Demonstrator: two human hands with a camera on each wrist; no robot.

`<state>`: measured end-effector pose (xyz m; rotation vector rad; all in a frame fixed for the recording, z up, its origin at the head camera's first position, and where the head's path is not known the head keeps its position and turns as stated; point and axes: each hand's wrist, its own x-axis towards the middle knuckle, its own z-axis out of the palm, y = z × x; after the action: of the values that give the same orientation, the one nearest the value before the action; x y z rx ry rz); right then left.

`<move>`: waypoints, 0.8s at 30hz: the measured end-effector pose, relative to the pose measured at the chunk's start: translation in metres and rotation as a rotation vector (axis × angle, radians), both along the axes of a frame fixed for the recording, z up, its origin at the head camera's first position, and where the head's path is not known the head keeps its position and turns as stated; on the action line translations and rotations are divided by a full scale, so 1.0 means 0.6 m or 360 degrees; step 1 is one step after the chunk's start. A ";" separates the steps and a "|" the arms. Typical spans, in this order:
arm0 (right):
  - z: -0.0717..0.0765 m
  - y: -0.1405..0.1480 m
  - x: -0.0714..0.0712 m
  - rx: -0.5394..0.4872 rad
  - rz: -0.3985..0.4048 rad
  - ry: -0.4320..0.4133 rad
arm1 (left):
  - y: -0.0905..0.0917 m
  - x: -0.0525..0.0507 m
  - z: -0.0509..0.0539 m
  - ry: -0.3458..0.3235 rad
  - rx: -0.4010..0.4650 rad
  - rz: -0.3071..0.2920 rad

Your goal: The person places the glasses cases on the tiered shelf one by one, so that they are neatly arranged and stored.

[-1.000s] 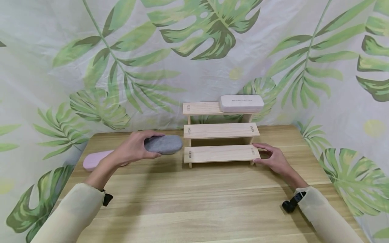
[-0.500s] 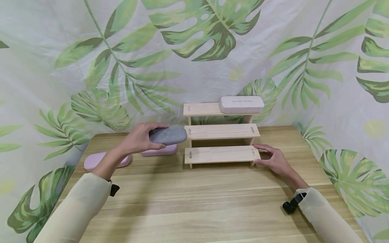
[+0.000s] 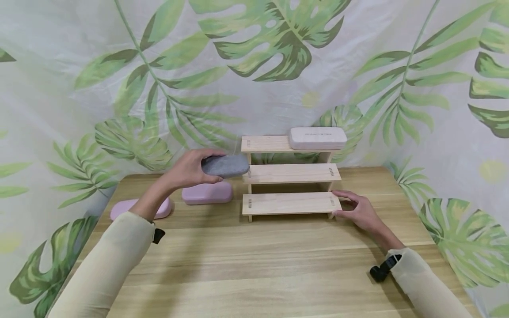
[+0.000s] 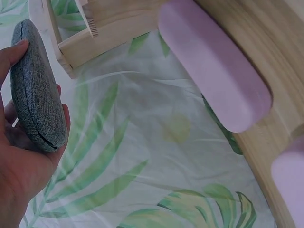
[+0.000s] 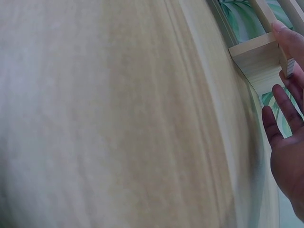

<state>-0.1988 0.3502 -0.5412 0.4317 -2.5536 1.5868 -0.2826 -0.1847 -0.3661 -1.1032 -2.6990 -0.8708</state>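
My left hand (image 3: 190, 169) grips a grey fabric-covered glasses case (image 3: 226, 166) by its left end, thumb on the near side and fingers on the far side. The case hangs in the air by the left end of the middle tier of a three-tier wooden display rack (image 3: 294, 174). In the left wrist view the grey case (image 4: 38, 90) shows its seam. My right hand (image 3: 359, 212) pinches the right end of the rack's lowest tier between thumb and forefinger. The right wrist view has that hand (image 5: 290, 137) at the board's end, other fingers spread.
A white glasses case (image 3: 318, 138) with lettering lies on the top tier's right half. Two pink glasses cases lie left of the rack: a nearer pink case (image 3: 208, 193) and a farther-left pink case (image 3: 163, 209), partly behind my forearm. A leaf-print cloth (image 3: 199, 110) hangs behind the table (image 3: 254, 265).
My left hand has lifted the grey case up and to the right, from low beside the rack to middle-tier height. The nearer pink case has come into sight. My right hand keeps its place.
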 end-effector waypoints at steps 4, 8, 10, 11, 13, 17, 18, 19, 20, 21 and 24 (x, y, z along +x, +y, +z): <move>0.000 0.001 0.000 0.0008 -0.0005 -0.0002 | 0.010 -0.011 0.010 -0.0010 -0.0018 0.0023; -0.001 0.002 -0.001 0.0019 -0.0007 0.0000 | 0.020 -0.019 0.018 -0.0047 -0.0043 0.0045; -0.002 0.002 -0.001 0.0024 -0.0008 0.0001 | 0.025 -0.024 0.020 -0.0066 -0.0051 0.0047; -0.003 0.003 -0.001 0.0025 -0.0008 0.0001 | 0.027 -0.026 0.021 -0.0074 -0.0050 0.0046; -0.003 0.003 -0.001 0.0030 -0.0012 0.0003 | 0.031 -0.032 0.023 -0.0088 -0.0048 0.0048; -0.001 0.002 0.000 0.0034 -0.0016 0.0005 | 0.041 -0.044 0.026 -0.0126 -0.0030 0.0064; 0.000 0.001 0.001 0.0035 -0.0017 0.0003 | 0.043 -0.046 0.027 -0.0132 -0.0033 0.0070; 0.000 0.001 0.001 0.0039 -0.0016 0.0001 | 0.046 -0.048 0.029 -0.0139 -0.0035 0.0077; 0.001 0.000 0.002 0.0043 -0.0017 -0.0003 | 0.049 -0.050 0.031 -0.0145 -0.0038 0.0082; 0.002 0.000 0.003 0.0047 -0.0019 -0.0006 | 0.052 -0.052 0.033 -0.0150 -0.0042 0.0086; 0.004 0.000 0.004 0.0065 -0.0030 -0.0013 | 0.060 -0.058 0.040 -0.0156 -0.0058 0.0086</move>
<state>-0.1965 0.3501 -0.5387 0.4048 -2.5919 1.5360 -0.3172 -0.1487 -0.3424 -1.0148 -2.8204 -0.8935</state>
